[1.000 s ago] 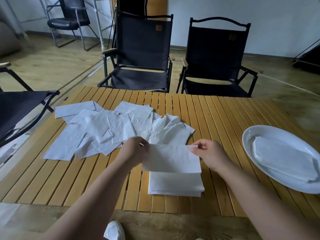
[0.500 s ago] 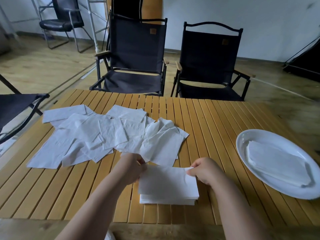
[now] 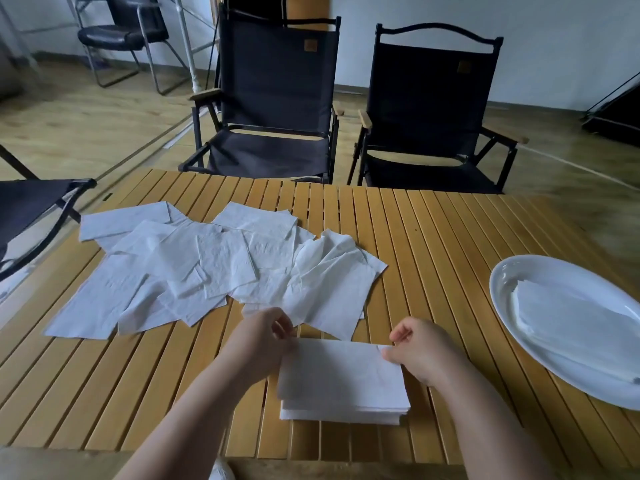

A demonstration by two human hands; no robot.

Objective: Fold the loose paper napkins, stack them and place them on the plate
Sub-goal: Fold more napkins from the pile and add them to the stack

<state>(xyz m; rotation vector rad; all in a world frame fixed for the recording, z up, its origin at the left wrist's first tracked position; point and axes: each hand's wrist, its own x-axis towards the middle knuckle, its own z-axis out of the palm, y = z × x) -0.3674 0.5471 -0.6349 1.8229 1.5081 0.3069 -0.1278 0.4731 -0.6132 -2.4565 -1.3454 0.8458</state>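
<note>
Align the folded napkin (image 3: 341,374) squarely over the stack (image 3: 343,414) before release: match all edges, then press flat. The left hand (image 3: 259,341) pinches its far-left corner and the right hand (image 3: 420,353) its far-right corner, fingers curled onto the paper. From the fingertips the napkin extends toward the near side. It lies left of the plate (image 3: 498,299), with the loose napkins (image 3: 207,271) beyond it.

The plate (image 3: 540,271) runs off the right edge, and part of the folded napkins (image 3: 571,317) on it goes with it. Under the top napkin (image 3: 341,368) the stack (image 3: 339,415) shows only thin edges, so its count cannot be told. The left hand (image 3: 258,337) hides its own fingertips at that napkin's corner. The loose napkins (image 3: 207,268) overlap, burying the lower sheets. The bottom edge cuts off both forearms and a white thing (image 3: 221,471) — unclear what.
</note>
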